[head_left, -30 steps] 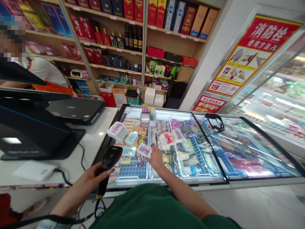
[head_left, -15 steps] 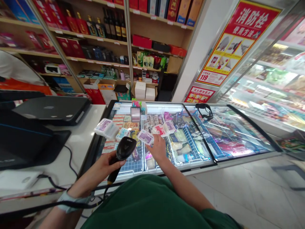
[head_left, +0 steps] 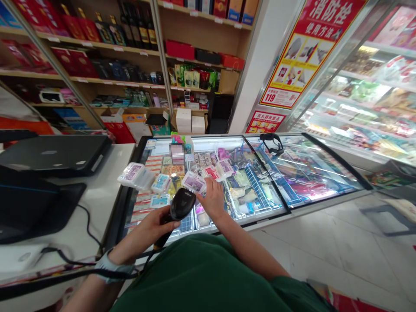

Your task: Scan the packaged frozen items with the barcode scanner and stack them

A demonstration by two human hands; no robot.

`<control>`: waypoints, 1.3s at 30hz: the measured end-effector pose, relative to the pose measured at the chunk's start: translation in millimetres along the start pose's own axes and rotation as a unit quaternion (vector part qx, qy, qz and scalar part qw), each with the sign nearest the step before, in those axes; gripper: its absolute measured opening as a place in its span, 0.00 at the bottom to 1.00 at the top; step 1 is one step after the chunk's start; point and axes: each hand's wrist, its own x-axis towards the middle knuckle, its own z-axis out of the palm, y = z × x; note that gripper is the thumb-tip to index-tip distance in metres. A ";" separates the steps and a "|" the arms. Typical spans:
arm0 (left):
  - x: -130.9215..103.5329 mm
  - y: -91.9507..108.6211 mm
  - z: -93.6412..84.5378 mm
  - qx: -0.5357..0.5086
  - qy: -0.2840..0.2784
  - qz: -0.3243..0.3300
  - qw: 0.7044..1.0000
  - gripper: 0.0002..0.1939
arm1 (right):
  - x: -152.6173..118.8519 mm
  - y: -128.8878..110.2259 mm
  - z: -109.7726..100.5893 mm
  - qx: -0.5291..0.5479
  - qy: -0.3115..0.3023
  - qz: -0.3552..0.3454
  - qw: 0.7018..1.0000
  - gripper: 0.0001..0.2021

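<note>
My left hand [head_left: 157,225] is wrapped round the handle of a black barcode scanner [head_left: 183,203]. The scanner's head is right beside a clear plastic pack with a purple label [head_left: 193,181]. My right hand [head_left: 212,199] pinches that pack by its right edge, over the glass top of a chest freezer. Just behind my right fingers lie a pack with a red label [head_left: 212,172] and another purple-labelled pack [head_left: 225,167]. To the left are a blue-labelled pack [head_left: 160,183] and a group of purple-labelled packs [head_left: 133,174].
The chest freezer [head_left: 286,208] holds bagged food in wire baskets. A black strap-like object [head_left: 272,144] rests on its glass. At left, a white counter [head_left: 94,197] bears a black device [head_left: 58,154] and cables. Shelves of bottles and boxes stand behind.
The scanner has moved closer to the purple-labelled pack in my right hand. My view has shifted slightly to the right. Both hands keep their holds.
</note>
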 end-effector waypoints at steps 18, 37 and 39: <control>7.3 -4.7 1.1 0.019 -0.005 0.010 1.000 0.18 | 1.5 4.4 5.2 0.013 0.009 0.001 1.000 0.31; -0.8 -12.6 -13.1 -0.026 0.035 -0.018 0.999 0.19 | 58.7 102.5 -6.6 -0.083 0.048 0.264 0.960 0.26; -1.3 -14.2 -13.3 -0.023 0.038 -0.016 0.999 0.20 | 59.1 106.4 -4.4 -0.087 0.046 0.270 0.958 0.25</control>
